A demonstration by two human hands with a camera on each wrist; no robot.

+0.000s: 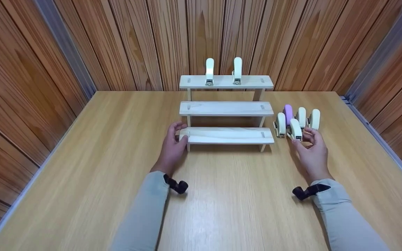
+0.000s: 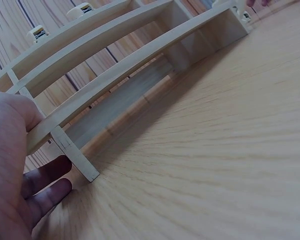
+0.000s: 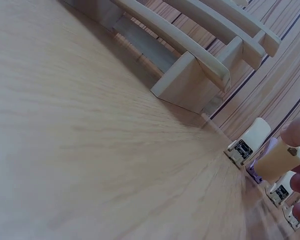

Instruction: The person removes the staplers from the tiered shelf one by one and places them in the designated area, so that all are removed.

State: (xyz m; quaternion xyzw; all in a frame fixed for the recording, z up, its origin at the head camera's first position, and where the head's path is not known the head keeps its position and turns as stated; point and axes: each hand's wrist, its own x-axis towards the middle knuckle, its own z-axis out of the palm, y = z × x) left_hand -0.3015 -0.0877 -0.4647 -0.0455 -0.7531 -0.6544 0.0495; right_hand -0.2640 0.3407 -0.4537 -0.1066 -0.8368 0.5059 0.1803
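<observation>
A three-tier wooden display shelf [image 1: 226, 136] stands on the table. My left hand [image 1: 175, 146] grips the left end of its lowest tier, thumb on top and fingers around the side and below, as the left wrist view shows. My right hand [image 1: 313, 153] pinches a cream mini stapler [image 1: 295, 129] between thumb and fingers; in the right wrist view this stapler [image 3: 277, 162] appears above the table. Around it stand a purple stapler [image 1: 288, 114] and cream staplers, one at the left [image 1: 280, 124]. Two cream staplers, left [image 1: 209, 69] and right [image 1: 237, 69], stand on the top tier.
The light wooden table [image 1: 82, 167] reaches back to wood-plank walls [image 1: 134, 45]. Metal strips [image 1: 379, 136] run along its sides. A black wrist camera [image 1: 178, 186] sits at the left cuff and another camera [image 1: 305, 192] at the right.
</observation>
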